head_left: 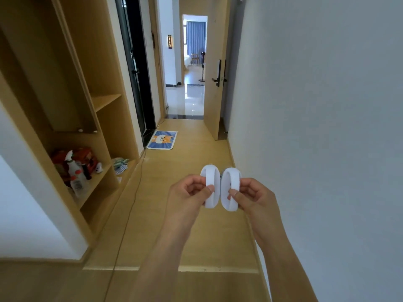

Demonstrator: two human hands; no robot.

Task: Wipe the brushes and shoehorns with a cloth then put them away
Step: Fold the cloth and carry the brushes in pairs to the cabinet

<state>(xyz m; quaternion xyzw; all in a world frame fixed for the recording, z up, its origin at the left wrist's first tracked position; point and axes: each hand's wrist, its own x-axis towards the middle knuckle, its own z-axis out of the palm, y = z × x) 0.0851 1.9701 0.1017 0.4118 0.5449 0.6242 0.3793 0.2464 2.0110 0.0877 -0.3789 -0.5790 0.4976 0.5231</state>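
I hold two white oval brushes side by side in front of me, above the wooden floor. My left hand (189,192) pinches the left brush (211,188) by its handle loop. My right hand (250,196) pinches the right brush (230,189) the same way. The two brushes touch along their inner edges, and a fringe of bristles shows behind their tops. A striped cloth (120,164) lies crumpled on the low shelf ledge at the left. No shoehorn is in view.
An open wooden cabinet (65,118) lines the left wall, with spray bottles (76,171) and red boxes on a lower shelf. A thin cable runs along the floor. A blue cat doormat (162,140) lies ahead. A wooden door (214,83) stands open; a white wall is on my right.
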